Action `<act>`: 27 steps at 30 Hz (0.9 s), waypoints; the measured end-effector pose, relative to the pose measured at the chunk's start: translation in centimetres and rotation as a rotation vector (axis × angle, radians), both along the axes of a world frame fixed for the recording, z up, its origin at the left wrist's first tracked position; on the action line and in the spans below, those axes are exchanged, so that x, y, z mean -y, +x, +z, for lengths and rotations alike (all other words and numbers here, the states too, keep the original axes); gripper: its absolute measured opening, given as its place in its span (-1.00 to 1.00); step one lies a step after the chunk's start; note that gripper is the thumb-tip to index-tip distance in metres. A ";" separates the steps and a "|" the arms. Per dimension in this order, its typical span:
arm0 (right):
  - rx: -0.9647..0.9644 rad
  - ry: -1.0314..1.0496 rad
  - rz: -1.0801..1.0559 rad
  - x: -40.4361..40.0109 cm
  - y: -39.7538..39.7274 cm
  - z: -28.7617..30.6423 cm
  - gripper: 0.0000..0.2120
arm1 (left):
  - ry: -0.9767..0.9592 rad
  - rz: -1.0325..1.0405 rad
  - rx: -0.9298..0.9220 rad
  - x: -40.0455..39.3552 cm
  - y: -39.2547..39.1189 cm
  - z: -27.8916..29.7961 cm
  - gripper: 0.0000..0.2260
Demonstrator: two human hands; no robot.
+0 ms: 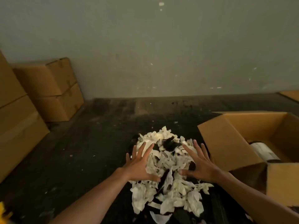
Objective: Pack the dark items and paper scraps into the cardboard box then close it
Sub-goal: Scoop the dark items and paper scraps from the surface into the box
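A heap of crumpled white paper scraps [168,160] lies on the dark floor in front of me, with dark items [169,143] mixed into it. My left hand [139,165] rests flat on the heap's left side, fingers spread. My right hand [198,164] lies spread on its right side, thumb next to a dark piece. Neither hand grips anything. The open cardboard box [226,143] stands just right of the heap, flaps out, with a white and dark object [263,150] inside.
Closed cardboard boxes [51,89] are stacked at the left against the grey wall, with a larger stack [16,123] nearer me. A flat cardboard piece [291,95] lies at the far right. Something yellow [3,210] shows at the bottom left corner.
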State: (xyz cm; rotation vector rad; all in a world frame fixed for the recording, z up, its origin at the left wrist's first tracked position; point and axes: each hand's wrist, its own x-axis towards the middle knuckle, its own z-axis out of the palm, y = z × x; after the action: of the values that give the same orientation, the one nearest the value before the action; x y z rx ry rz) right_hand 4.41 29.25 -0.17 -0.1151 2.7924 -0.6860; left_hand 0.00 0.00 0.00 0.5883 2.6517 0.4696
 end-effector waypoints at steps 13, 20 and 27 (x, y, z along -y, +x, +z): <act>0.060 0.361 0.231 -0.2 -7.6 -12.8 0.12 | -0.209 -0.044 -0.031 -3.2 -3.9 -12.3 0.12; -0.112 0.344 0.179 -0.5 -7.9 -15.2 -0.17 | -0.155 0.018 -0.231 -2.8 -4.6 -13.9 -0.26; -0.312 0.230 0.123 0.3 -7.4 -16.0 -0.24 | -0.139 0.057 -0.194 -3.1 -5.0 -15.2 -0.40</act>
State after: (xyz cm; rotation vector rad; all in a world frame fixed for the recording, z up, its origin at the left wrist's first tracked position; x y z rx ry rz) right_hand -2.95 28.91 -16.16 -0.3750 3.1032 -0.3372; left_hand -5.03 3.06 -15.20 0.5412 2.8626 0.2525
